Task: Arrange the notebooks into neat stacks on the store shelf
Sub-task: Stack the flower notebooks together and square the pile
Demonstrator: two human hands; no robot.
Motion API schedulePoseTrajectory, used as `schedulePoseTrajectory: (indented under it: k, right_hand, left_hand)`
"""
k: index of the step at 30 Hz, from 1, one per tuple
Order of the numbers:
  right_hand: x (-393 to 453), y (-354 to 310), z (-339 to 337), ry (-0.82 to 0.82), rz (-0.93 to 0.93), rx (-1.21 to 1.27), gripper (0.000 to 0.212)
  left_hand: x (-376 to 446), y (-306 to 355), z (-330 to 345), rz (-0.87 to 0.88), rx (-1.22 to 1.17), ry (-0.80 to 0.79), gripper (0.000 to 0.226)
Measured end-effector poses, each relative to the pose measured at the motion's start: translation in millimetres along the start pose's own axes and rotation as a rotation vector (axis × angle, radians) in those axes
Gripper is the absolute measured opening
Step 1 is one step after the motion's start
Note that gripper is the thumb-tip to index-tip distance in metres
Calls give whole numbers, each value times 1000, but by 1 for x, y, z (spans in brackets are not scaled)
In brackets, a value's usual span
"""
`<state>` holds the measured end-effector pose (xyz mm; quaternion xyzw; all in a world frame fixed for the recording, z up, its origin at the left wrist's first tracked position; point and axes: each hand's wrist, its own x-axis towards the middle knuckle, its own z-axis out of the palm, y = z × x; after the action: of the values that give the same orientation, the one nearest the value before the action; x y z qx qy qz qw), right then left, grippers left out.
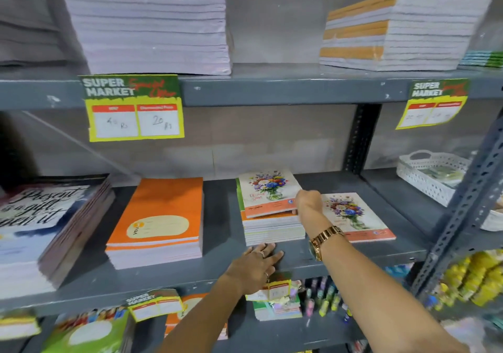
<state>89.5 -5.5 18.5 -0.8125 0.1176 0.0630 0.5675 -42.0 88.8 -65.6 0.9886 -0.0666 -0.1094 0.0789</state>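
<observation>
On the grey middle shelf (340, 254) stands a short stack of notebooks (273, 230) topped by a flower-cover notebook (268, 192). My right hand (309, 203), with a gold watch on its wrist, grips that top notebook's front right corner and lifts it slightly. My left hand (257, 267) lies flat with fingers spread on the shelf, its fingertips touching the stack's front edge. A single flower-cover notebook (356, 216) lies flat to the right of the stack. Left of it are an orange notebook stack (160, 222) and a stack with lettered covers (46, 224).
Tall pale notebook piles (147, 23) and an orange-banded pile (400, 31) fill the upper shelf. Price tags (133, 107) hang from its edge. A white basket (432, 175) sits at the right, behind a slanted metal upright (462, 216). Pens and more notebooks (321, 301) lie on the lower shelf.
</observation>
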Motion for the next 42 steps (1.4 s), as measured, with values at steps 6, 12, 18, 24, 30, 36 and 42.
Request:
schedulePoseTrajectory:
  k: [6, 12, 18, 24, 30, 36, 42]
  right_hand:
    - [0, 3, 10, 53, -163, -283, 29]
    - [-10, 2, -1, 75, -349, -708, 35]
    - [-2, 6, -38, 156, -323, -767, 41]
    - [34, 43, -97, 168, -173, -802, 40]
    - [63, 76, -138, 68, 42, -833, 77]
    - [82, 95, -152, -20, 59, -884, 89]
    - [89, 91, -152, -11, 118, -811, 79]
  left_hand:
    - [-4, -4, 0, 3, 10, -3, 50]
    - [-4, 3, -7, -33, -3, -18, 49]
    - [9, 20, -9, -11, 5, -28, 51]
    - [35, 48, -8, 29, -35, -35, 51]
    - [63, 66, -12, 25, -45, -47, 55]
    - [80, 81, -9, 51, 4, -30, 56]
    - [84, 81, 7, 55, 31, 17, 55]
